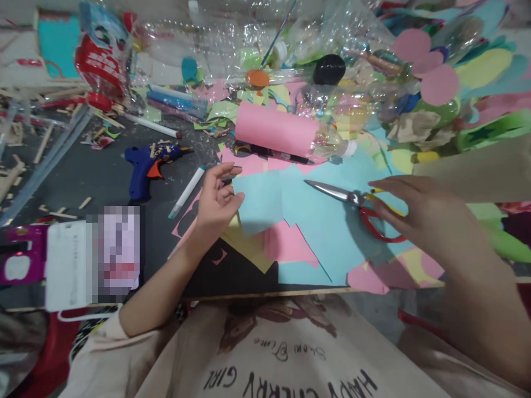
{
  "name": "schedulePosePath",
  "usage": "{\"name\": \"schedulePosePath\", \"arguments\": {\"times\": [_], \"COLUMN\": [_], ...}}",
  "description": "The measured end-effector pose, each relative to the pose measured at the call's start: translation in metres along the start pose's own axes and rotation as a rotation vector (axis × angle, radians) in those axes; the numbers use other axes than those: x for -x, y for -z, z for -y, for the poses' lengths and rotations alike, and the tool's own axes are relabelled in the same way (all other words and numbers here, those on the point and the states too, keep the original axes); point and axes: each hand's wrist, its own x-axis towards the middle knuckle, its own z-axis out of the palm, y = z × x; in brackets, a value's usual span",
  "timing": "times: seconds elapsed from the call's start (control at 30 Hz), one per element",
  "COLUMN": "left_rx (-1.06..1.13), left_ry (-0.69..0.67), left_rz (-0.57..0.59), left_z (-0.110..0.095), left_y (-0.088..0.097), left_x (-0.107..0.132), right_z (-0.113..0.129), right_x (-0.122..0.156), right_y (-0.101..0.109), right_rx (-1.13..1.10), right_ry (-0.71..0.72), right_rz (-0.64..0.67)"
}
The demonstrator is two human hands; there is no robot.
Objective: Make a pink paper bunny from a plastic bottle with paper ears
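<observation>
Two bare hands, head view; all places are given from one landmark, a clear plastic bottle with a pink paper wrap [276,130], lying on its side, white cap to the right.

Item: right hand [418,210], nearer the wearer than the bottle and to its right; fingers and thumb pinching the yellow handle loop of metal scissors with red and yellow handles [354,198]. Blades together, tips pointing left, just nearer the wearer than the bottle, over a large light-blue paper sheet [323,232].

Item: left hand [218,196], nearer the wearer than the bottle's left end; fingers loosely curled, thumb spread from them and at the edge of a small light-blue paper piece [259,204]. Whether the thumb presses on it, one cannot tell.

Left of the bottle: one dark-blue glue gun with an orange trigger [141,171]; one white marker with a teal tip [186,193], nearer the wearer.

Beyond the bottle, to the right: several round pink paper discs [440,84].
</observation>
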Motion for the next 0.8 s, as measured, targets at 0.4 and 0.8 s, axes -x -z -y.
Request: {"name": "schedulePosePath", "arguments": {"times": [0.4,0.8], "left_rx": [0.044,-0.061], "left_ry": [0.083,0.205], "left_rz": [0.158,0.149], "left_z": [-0.009,-0.025], "left_y": [-0.002,-0.007], "left_x": [0.004,0.006], "right_z": [0.101,0.103], "right_x": [-0.064,-0.058], "right_y": [-0.084,-0.090], "right_rx": [-1.307,-1.343], "right_ry": [-0.162,-0.136], "right_rz": [0.068,0.023]}}
